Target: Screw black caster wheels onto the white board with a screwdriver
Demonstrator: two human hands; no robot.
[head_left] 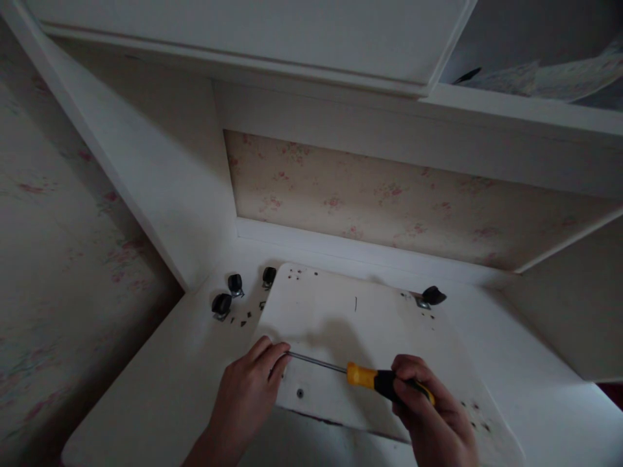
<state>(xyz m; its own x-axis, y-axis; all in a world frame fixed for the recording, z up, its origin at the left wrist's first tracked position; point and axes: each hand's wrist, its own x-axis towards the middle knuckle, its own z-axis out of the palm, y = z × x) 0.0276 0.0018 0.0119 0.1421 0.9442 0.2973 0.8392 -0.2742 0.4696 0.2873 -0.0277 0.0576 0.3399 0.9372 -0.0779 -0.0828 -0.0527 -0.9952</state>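
Observation:
A screwdriver [361, 375] with a yellow and black handle lies nearly level over a white board [321, 305]. My right hand [433, 408] is closed around the back of its handle. At the other end, my left hand [253, 383] pinches the shaft's tip between thumb and fingers; whether a screw is also in that pinch is hidden. Below the shaft, a small round metal fitting [300, 393] sits in the board. Small holes mark the board's corners. At its far right corner stands a black caster wheel [433, 296] on a metal plate.
Left of the board are black casters [235, 284], another caster [221, 305] and a third caster [268, 277], with several small dark pieces [243, 322] scattered near them on the white desktop [160, 370]. A white shelf unit [243, 39] overhangs the back. Floral wallpaper [341, 194] shows behind.

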